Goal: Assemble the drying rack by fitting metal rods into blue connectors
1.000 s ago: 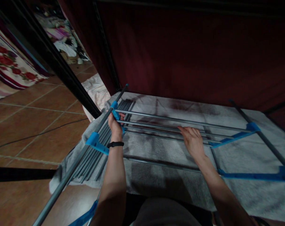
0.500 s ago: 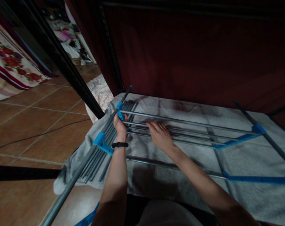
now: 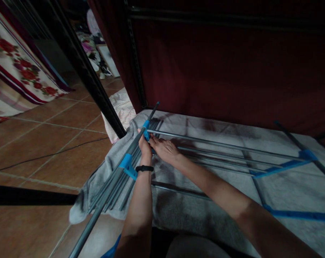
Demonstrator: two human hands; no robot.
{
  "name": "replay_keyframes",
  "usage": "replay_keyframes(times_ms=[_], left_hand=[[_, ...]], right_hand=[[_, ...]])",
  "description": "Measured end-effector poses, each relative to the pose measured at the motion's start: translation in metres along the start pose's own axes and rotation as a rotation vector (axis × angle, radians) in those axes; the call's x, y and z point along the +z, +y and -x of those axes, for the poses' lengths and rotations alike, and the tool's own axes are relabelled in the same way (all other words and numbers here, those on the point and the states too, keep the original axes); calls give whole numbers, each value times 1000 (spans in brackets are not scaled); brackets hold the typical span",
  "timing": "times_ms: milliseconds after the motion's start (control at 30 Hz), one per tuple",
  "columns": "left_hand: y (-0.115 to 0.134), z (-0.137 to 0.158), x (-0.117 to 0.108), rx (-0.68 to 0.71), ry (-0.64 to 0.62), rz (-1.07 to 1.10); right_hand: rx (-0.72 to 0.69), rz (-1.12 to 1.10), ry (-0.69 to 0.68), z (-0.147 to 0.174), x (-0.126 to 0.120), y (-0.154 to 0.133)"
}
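Blue plastic bracket (image 3: pixel 146 133): sitting left of frame centre on a grey metal pole (image 3: pixel 97 212).
Left hand (image 3: pixel 144 147): we are clasping the bracket.
Right hand (image 3: pixel 165 149): lying just beside it; we cannot tell if we are pinching anything.

Maroon curtain (image 3: pixel 232 71): hangs behind
Floral cloth (image 3: pixel 28 73): far left
Cable (image 3: pixel 76 146): crosses brown tiles (image 3: pixel 23 143)
Striped cloth (image 3: pixel 125 107): beside black post (image 3: pixel 88 77)

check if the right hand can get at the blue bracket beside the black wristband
Probably not straight across: the left wrist with its black wristband lies between the right hand and that blue bracket. Going over the wrist looks possible, since most of the bracket shows.
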State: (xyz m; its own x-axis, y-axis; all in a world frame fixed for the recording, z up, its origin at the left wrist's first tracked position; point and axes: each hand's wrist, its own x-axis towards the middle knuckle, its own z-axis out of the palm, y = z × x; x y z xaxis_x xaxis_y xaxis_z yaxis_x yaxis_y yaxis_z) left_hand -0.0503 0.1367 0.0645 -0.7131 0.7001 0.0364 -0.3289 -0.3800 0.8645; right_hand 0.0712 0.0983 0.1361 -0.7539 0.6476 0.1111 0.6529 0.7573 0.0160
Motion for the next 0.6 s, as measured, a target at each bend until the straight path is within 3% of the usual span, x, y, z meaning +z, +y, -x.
replay_keyframes(times_ms=[333, 600], left_hand=[[9, 5, 3, -2, -43, 86], [23, 14, 11, -136, -34, 82]], right_hand=[[-11, -58, -61, -2, -7, 5], [107, 26, 72, -9, 6, -17]])
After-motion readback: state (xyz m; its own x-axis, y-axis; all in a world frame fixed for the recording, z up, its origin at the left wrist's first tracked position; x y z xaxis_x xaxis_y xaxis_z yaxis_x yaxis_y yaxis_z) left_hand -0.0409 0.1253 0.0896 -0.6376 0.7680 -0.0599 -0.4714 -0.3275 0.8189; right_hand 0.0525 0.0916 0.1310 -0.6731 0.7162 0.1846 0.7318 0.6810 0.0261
